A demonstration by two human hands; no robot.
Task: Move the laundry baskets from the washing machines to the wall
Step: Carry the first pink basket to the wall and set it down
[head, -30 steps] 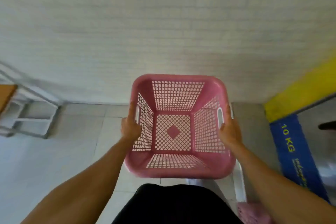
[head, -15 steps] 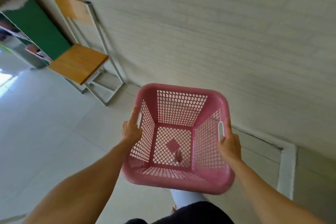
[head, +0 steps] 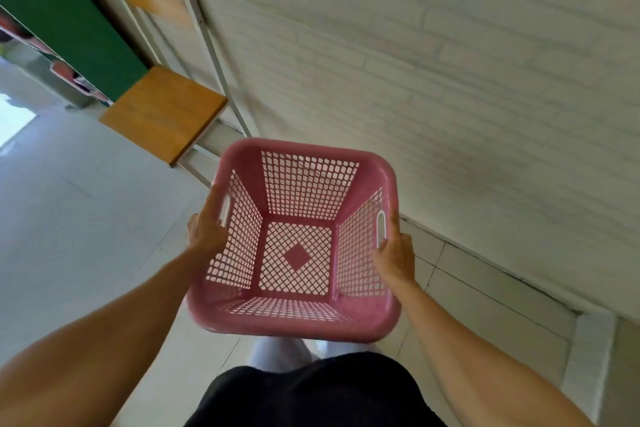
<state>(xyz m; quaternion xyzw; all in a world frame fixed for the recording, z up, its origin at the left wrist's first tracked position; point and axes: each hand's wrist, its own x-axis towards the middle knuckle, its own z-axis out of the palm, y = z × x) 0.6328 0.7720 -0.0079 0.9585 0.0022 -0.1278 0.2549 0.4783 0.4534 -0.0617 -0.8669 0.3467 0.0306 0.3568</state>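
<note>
I hold an empty pink lattice laundry basket (head: 360, 319) in the air in front of my waist, above the floor. My left hand (head: 206, 229) grips its left side at the handle slot. My right hand (head: 396, 255) grips the right side at the other slot. The basket's far rim is close to the white brick wall (head: 450, 62), which runs diagonally from upper left to lower right. The light tiled floor shows through the lattice bottom.
A wooden chair (head: 164, 107) with a metal frame stands against the wall just left of the basket. A green board (head: 69, 28) leans further left. A white door frame or post (head: 588, 357) rises at the lower right. Light tiled floor (head: 69, 218) spreads to the left.
My view has swung left along the wall; the washing machine with the blue label has left the view and the chair has come in. Both hands keep the same hold on the basket.
</note>
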